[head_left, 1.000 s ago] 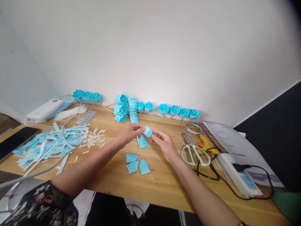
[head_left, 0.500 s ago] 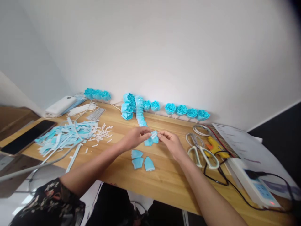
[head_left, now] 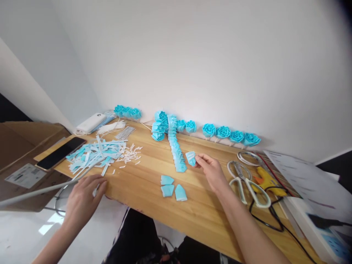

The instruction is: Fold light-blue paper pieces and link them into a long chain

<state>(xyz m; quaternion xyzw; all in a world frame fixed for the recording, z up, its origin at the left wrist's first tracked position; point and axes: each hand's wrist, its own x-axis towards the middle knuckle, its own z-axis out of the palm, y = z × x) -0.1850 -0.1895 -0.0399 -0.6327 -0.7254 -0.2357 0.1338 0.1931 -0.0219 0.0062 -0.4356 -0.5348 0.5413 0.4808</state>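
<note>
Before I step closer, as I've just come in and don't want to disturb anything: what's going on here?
A person's right hand pinches a light-blue piece with white strips, just right of a line of overlapping blue pieces. The left hand is by the table's front edge, near a pile of scraps. Three loose pieces lie nearer the person; blue flowers line the wall.

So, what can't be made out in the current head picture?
Head view:
Palm of the left hand: hidden by the hand itself.
Edge of the blue piece: covered by the right hand.
Power strip: cut off by the picture edge.
Box label: print too small to read.
</note>
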